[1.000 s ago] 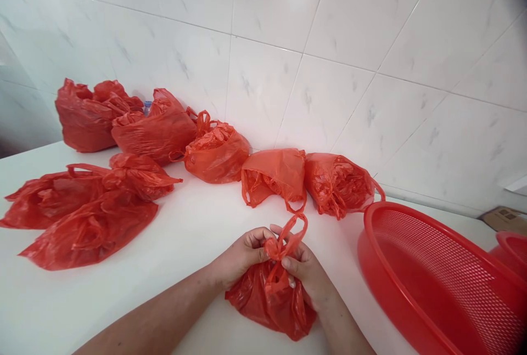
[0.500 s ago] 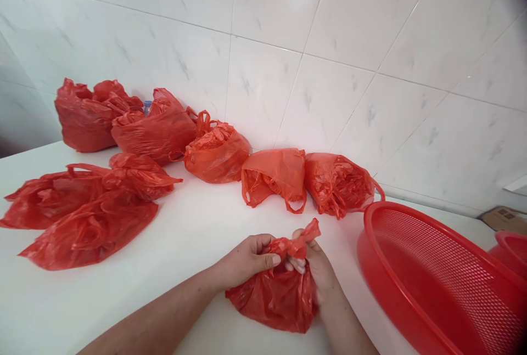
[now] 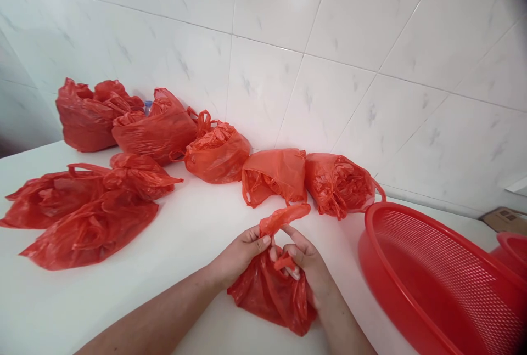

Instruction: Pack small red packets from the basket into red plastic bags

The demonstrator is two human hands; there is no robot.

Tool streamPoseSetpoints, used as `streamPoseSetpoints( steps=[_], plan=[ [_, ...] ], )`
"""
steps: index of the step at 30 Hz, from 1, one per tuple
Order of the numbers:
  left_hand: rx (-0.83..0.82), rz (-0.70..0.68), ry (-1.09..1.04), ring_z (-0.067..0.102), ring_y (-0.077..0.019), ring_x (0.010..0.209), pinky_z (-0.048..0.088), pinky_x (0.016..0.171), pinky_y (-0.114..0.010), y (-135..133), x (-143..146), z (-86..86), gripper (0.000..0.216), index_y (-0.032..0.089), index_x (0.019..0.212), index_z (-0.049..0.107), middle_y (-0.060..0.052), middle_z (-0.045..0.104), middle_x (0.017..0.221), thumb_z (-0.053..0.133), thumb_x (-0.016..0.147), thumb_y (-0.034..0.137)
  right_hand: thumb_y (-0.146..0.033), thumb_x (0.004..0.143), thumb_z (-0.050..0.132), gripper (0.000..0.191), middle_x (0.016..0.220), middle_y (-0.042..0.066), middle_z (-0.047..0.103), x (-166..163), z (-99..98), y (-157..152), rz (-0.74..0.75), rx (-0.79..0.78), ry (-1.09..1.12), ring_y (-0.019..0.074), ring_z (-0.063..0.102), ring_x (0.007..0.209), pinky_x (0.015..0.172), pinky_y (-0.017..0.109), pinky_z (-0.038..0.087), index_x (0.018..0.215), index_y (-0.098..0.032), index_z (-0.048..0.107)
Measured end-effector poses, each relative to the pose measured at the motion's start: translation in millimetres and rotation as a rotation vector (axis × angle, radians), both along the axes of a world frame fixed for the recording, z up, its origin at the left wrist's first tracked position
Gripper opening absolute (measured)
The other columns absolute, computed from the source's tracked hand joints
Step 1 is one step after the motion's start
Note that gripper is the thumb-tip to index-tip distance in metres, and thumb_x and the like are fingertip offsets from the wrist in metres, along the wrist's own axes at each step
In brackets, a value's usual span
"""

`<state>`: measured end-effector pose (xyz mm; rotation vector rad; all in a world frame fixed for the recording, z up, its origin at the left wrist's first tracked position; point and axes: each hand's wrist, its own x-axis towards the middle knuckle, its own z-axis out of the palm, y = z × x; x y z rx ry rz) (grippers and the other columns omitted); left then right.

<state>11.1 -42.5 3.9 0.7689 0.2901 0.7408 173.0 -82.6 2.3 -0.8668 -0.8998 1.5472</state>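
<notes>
A small red plastic bag (image 3: 272,294) sits on the white table at the front, with both hands at its gathered top. My left hand (image 3: 247,253) pinches the base of one twisted handle, and that handle sticks up and to the right above the fingers. In my right hand (image 3: 307,264), the curled fingers grip another short strip of the same bag, its end poking out over the fingertips. What the bag contains is hidden by the red plastic.
Several stuffed red bags (image 3: 216,152) line the tiled wall, and more red bags (image 3: 90,229) lie at the left on the white table (image 3: 197,218). A red perforated basket (image 3: 395,267) stands at the right, with a smaller red container (image 3: 513,248) behind it and a cardboard box (image 3: 504,220) beyond.
The bag's two handle ends have come apart: one now points up in my left hand, the other lies lower in my right. My right hand has shifted slightly down.
</notes>
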Motion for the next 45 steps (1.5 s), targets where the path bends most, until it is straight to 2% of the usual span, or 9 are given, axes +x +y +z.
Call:
streamPoseSetpoints(
  steps=[4,8,13,20,29,35,38,40,45],
  plan=[
    [0.084,-0.037,0.048,0.062,-0.0162,0.065,0.047,0.069,-0.029,-3.1,3.0,-3.9,0.026,0.015,0.066,0.055,-0.002,0.059,0.062,0.057,0.083,0.034,-0.041,0.070,0.072,0.057,0.060,-0.003,0.058,-4.3,2.6,-3.0,0.091,0.025,-0.097,0.0026,0.033,0.040,0.040,0.016,0.025,0.119,-0.021,0.051],
    [0.180,-0.101,0.052,0.065,-0.0210,0.073,0.048,0.072,-0.034,-6.0,6.4,-2.7,0.022,0.014,0.081,0.059,-0.006,0.065,0.071,0.054,0.085,0.035,-0.042,0.068,0.074,0.038,0.051,-0.005,0.051,-4.2,-1.9,-5.5,0.108,0.013,-0.162,0.0032,0.035,0.041,0.040,0.016,0.024,0.094,-0.017,0.063],
    [0.256,-0.177,0.018,0.065,-0.0207,0.076,0.048,0.078,-0.037,-6.5,6.8,-0.2,0.031,0.011,0.091,0.063,-0.010,0.068,0.079,0.046,0.090,0.036,-0.041,0.068,0.074,0.057,0.049,-0.007,0.045,-2.0,-10.7,-7.5,0.078,-0.038,-0.135,0.0047,0.035,0.043,0.043,0.017,0.026,0.118,-0.022,0.055],
    [0.308,-0.166,0.075,0.065,-0.0207,0.076,0.048,0.079,-0.037,-7.4,6.1,1.4,0.033,0.012,0.088,0.066,-0.009,0.068,0.078,0.047,0.088,0.039,-0.040,0.072,0.071,0.049,0.048,-0.007,0.045,-2.5,-9.8,-9.0,0.083,-0.009,-0.127,0.0052,0.035,0.044,0.044,0.018,0.026,0.115,-0.023,0.057],
    [0.398,-0.028,0.313,0.064,-0.0203,0.084,0.047,0.080,-0.037,-9.1,1.0,4.0,0.014,0.019,0.090,0.051,-0.004,0.068,0.083,0.058,0.081,0.026,-0.043,0.071,0.070,0.027,0.043,-0.008,0.040,-4.1,-12.8,-3.4,0.015,-0.024,-0.031,0.0045,0.030,0.042,0.046,0.020,0.026,0.077,-0.018,0.060],
    [0.698,0.045,0.466,0.061,-0.0200,0.085,0.046,0.081,-0.035,-13.7,4.4,0.6,0.065,0.023,0.119,0.042,-0.002,0.065,0.090,0.071,0.062,0.013,-0.047,0.071,0.068,0.038,0.042,-0.005,0.039,-11.5,-0.5,-4.7,-0.152,-0.136,-0.083,0.0081,0.036,0.045,0.054,0.025,0.038,0.053,-0.019,0.051],
    [0.693,0.123,0.518,0.061,-0.0209,0.082,0.047,0.079,-0.035,-15.2,8.6,-4.5,0.079,0.023,0.129,0.034,-0.001,0.064,0.083,0.076,0.063,0.027,-0.051,0.070,0.067,0.038,0.048,-0.004,0.042,-18.1,4.7,-8.4,-0.239,-0.187,-0.299,0.0106,0.041,0.049,0.052,0.025,0.038,0.053,-0.020,0.051],
    [0.644,0.169,0.460,0.061,-0.0197,0.078,0.048,0.076,-0.035,-15.5,9.6,-5.8,0.061,0.021,0.130,0.034,-0.002,0.063,0.081,0.062,0.078,0.038,-0.052,0.070,0.066,0.037,0.052,-0.003,0.044,-21.9,4.4,-10.5,-0.247,-0.197,-0.435,0.0115,0.042,0.051,0.051,0.025,0.037,0.057,-0.021,0.052],
    [0.430,0.122,0.314,0.062,-0.0179,0.063,0.050,0.065,-0.033,-14.6,8.2,-1.5,0.039,0.015,0.096,0.057,-0.003,0.061,0.065,0.036,0.090,0.047,-0.057,0.078,0.054,0.044,0.054,-0.003,0.044,-24.1,-2.6,-12.7,-0.157,-0.115,-0.609,0.0115,0.043,0.053,0.053,0.025,0.037,0.056,-0.020,0.046]
  ],
)
